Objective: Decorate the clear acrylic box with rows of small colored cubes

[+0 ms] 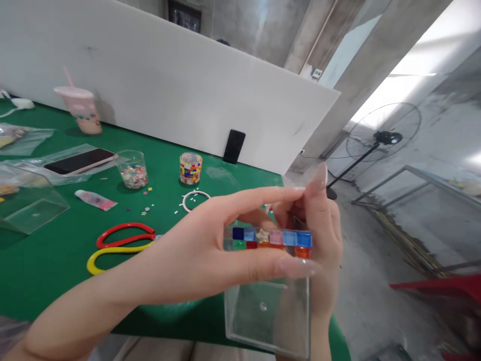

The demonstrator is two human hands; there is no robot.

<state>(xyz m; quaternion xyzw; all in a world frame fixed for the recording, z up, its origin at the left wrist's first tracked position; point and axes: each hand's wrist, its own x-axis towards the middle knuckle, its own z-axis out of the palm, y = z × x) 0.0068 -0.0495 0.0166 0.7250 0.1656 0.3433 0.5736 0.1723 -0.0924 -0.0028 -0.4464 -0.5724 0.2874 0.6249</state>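
Observation:
My left hand (225, 240) grips a clear plastic box (263, 316) near its top, the thumb laid across the front and the fingers over the far side. Small coloured mosaic tiles (276, 237) in blue, pink, red, orange and green are stuck in rows along the box's upper edge, with a star-shaped piece (262, 235) among them. Behind and along the right side of the box, my right hand (325, 230) is curled, its thumb pointing up and meeting the left fingertips at the upper right corner. Its other fingers are partly hidden.
Scissors (126, 235) with red and yellow handles lie left on the green table. Beyond are a tube (95, 200), a cup of small pieces (134, 173), a tiled cup (190, 169), a white ring (196, 199), a phone (80, 161) and a drink cup (80, 110).

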